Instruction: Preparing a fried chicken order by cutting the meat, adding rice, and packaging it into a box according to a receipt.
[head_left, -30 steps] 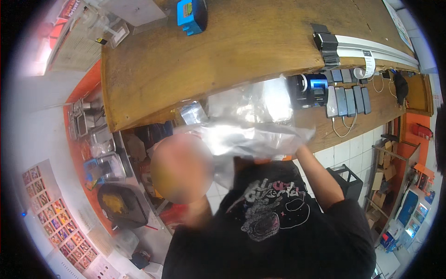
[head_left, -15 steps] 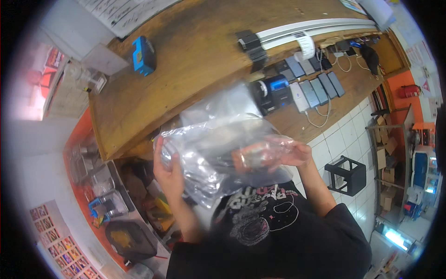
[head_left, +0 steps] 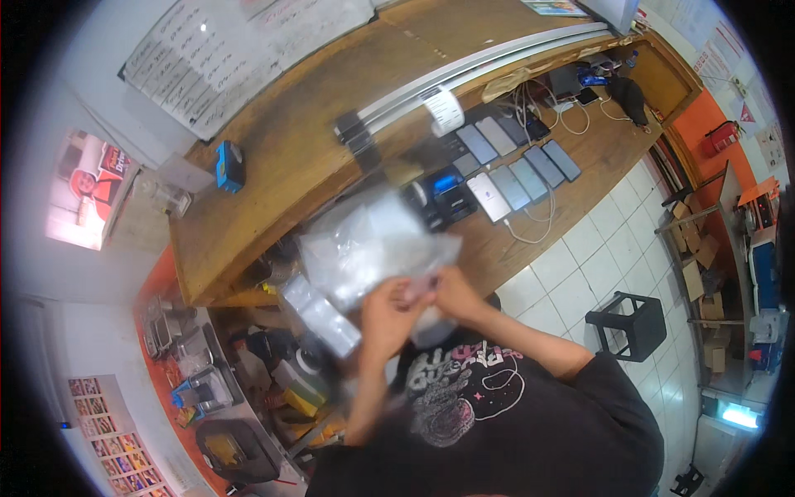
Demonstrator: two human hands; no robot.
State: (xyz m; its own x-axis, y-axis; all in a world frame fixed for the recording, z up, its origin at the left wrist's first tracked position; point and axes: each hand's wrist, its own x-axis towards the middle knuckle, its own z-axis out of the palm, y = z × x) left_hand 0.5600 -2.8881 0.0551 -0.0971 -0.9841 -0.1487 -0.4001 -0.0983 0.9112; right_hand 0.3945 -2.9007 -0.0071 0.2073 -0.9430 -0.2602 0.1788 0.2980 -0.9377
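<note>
My left hand (head_left: 386, 316) and my right hand (head_left: 456, 296) have come together in front of my chest, fingers closed in a pinch. Between them is the gathered edge of a clear plastic bag (head_left: 439, 253), blurred by motion. Beyond the hands, a heap of clear and whitish plastic (head_left: 356, 240) lies at the counter's near edge; where the held bag ends and the heap begins is hard to make out. Beside my left hand is a pale, long, box-like packet (head_left: 321, 316). What lies inside the pinched fingers is hidden.
Several phones (head_left: 517, 180) lie in rows on the wooden counter (head_left: 571, 207), next to a small black device (head_left: 451, 197) with a blue screen. Behind runs a raised shelf (head_left: 306, 141) with a blue tape dispenser (head_left: 231, 166). A black stool (head_left: 633, 327) stands on the tiled floor.
My hands, earlier wide apart with the plastic bag spread between them, have drawn together. The bag is now bunched at my fingers, and the pale packet beside my left hand shows.
</note>
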